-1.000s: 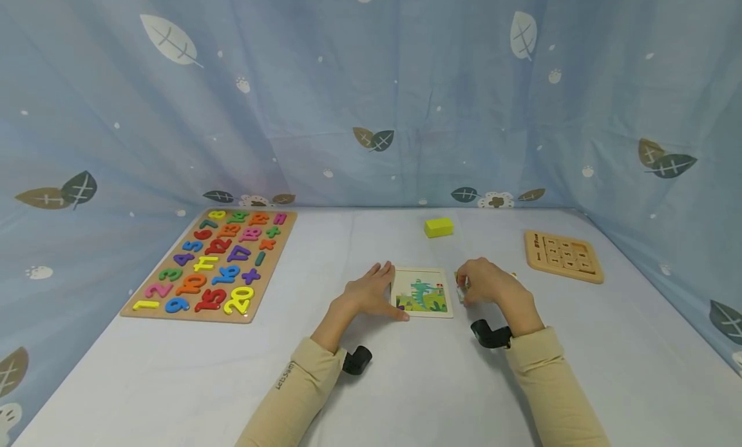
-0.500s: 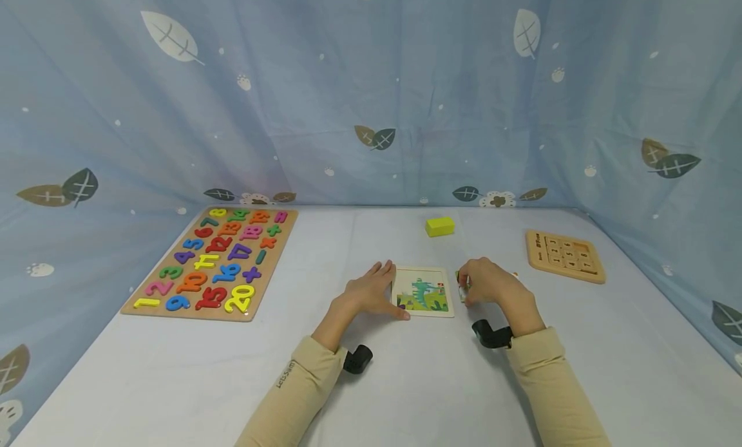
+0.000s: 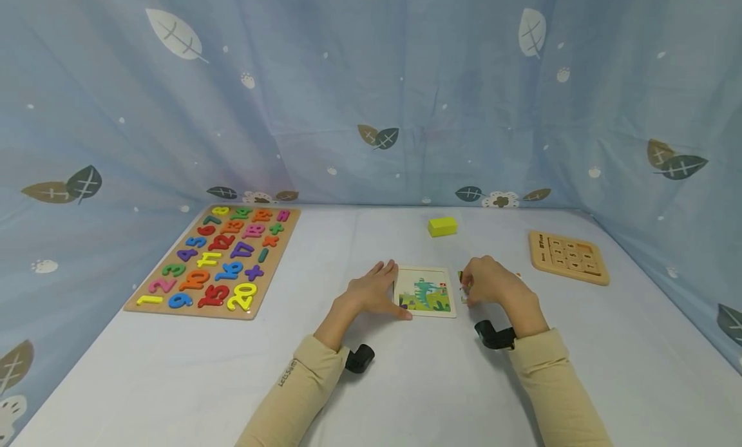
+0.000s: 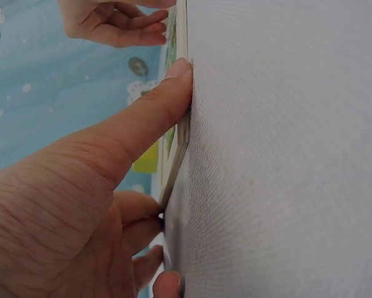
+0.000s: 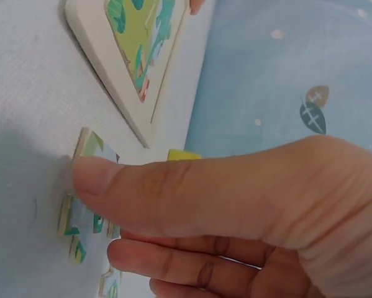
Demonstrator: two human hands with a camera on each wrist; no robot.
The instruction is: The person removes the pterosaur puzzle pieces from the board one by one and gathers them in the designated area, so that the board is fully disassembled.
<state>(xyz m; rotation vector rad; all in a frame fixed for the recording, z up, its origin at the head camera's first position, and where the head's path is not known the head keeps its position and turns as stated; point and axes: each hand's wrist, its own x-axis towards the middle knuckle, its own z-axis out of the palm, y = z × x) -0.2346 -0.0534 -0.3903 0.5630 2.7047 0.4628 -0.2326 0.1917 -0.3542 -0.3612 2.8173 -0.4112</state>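
Observation:
A square wooden dinosaur jigsaw board (image 3: 426, 272) lies on the white table. My left hand (image 3: 371, 291) is spread along its left side. In the left wrist view the left thumb (image 4: 154, 112) presses the near edge, with the other fingers at the left edge. Just right of the board, my right hand (image 3: 493, 285) is over loose jigsaw pieces. It pinches one jigsaw piece (image 5: 91, 146), its thumb across the piece and the index finger mostly hidden behind. Several more loose pieces (image 5: 79, 220) lie under and beside that hand, partly hidden by it.
A number puzzle board (image 3: 194, 286) with coloured numerals lies on the left. A yellow block (image 3: 442, 227) sits at the back. On the right is a wooden number-tile board (image 3: 568, 257). A blue patterned curtain (image 3: 371, 99) hangs behind the table.
The head view has shifted slightly, moving the scene a little to the right. Both hands stay nearly in place, the right one still at the pieces.

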